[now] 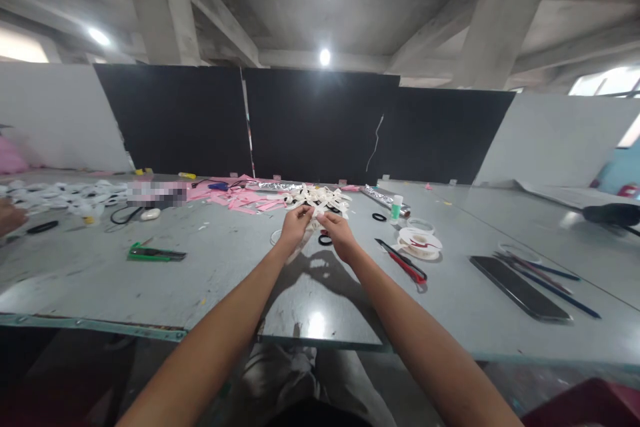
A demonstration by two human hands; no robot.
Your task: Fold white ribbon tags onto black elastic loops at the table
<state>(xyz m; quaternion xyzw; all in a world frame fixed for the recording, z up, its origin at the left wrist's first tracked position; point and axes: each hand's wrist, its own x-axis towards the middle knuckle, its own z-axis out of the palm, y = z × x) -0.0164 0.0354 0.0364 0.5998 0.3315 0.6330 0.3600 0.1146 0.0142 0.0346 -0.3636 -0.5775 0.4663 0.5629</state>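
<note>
Both of my hands are raised over the middle of the table, fingertips pinched close together. My left hand [296, 225] and my right hand [337, 230] grip a cream ribbon strip [300, 248], which hangs down below the left fingers. Much of the strip is hidden by the fingers. Just beyond my hands lies a pile of cream ribbon pieces [320, 197]. A black ring [325, 239] rests on the table between my wrists, with something small and red beside it.
To the right are a white ribbon spool [420, 243], a red cutter knife [409, 268], a glue stick [396, 209] and a dark phone [520, 288]. On the left lie a green cutter [156, 253], pink strips [245, 200] and another person's hand [11, 217]. Dark panels [320, 127] stand behind.
</note>
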